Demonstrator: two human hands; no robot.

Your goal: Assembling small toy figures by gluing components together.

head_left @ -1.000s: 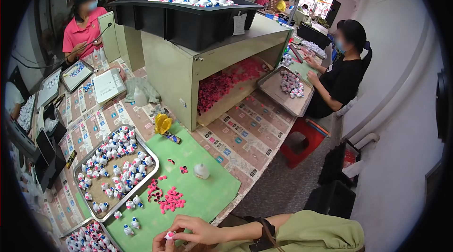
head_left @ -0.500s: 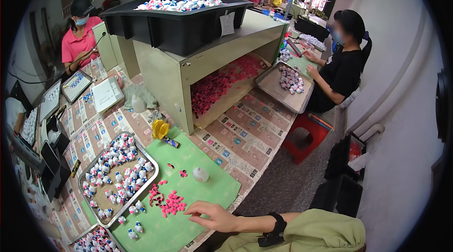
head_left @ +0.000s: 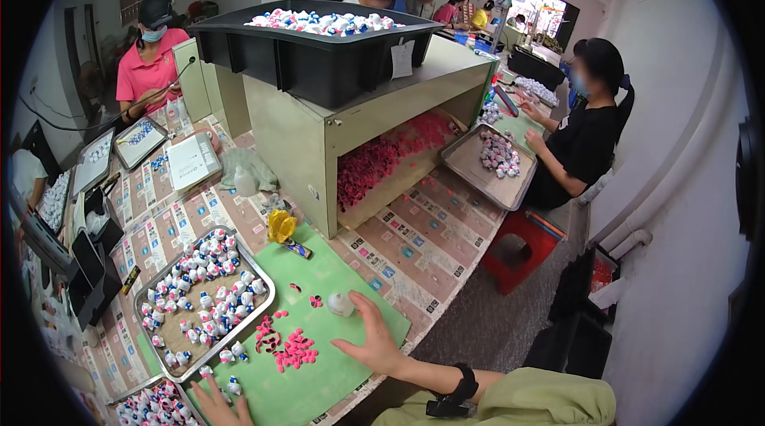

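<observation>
Over green mat (head_left: 327, 268), left hand (head_left: 222, 407) splaying, right hand (head_left: 373, 344) splaying beside squeeze bottle (head_left: 340, 305); pink discs (head_left: 296, 351), metal tray (head_left: 170, 329) crowding mat.

White flat box (head_left: 191, 161) on worktop (head_left: 434, 227): dark print across top, small and blurred. Patterned cover (head_left: 390, 270) of worktop: repeating print, small blue and pink squares with pale characters, dark rounded marks in rows. Black bin (head_left: 319, 67): white paper tag (head_left: 402, 59) on side, any writing too faint to read.
</observation>
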